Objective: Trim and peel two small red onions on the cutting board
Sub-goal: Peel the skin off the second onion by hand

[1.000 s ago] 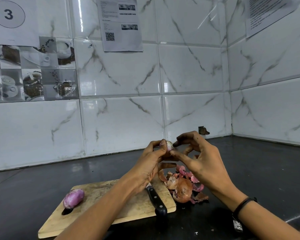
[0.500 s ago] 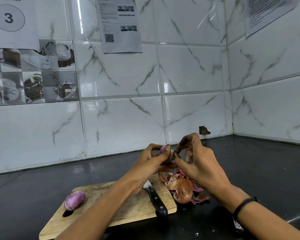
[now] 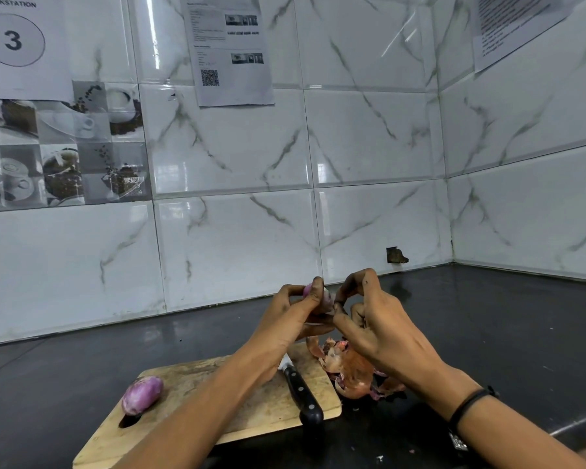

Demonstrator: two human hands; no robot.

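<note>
One small pinkish onion (image 3: 313,292) pinched aloft, another peeled purple onion (image 3: 141,395) lying on the wooden cutting board (image 3: 257,406).

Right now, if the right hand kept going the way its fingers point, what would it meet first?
The right hand points left at the onion held in the left hand; its fingertips look already on it, so it meets that onion first.

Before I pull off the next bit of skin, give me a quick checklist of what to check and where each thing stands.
1. Onion held firmly in left hand: ok, thumb and fingers wrap it.
2. Right hand gripping loose skin: cannot tell, its fingertips meet the onion but the skin edge is hidden.
3. Knife out of the way: ok, it lies flat on the board below the hands.
4. Other onion safe on the board: ok, it rests near the left corner.
5. Peels clear of the work: ok, piled at the board's right edge.
6. Held onion fully peeled: cannot tell, the fingers cover most of it.
</note>
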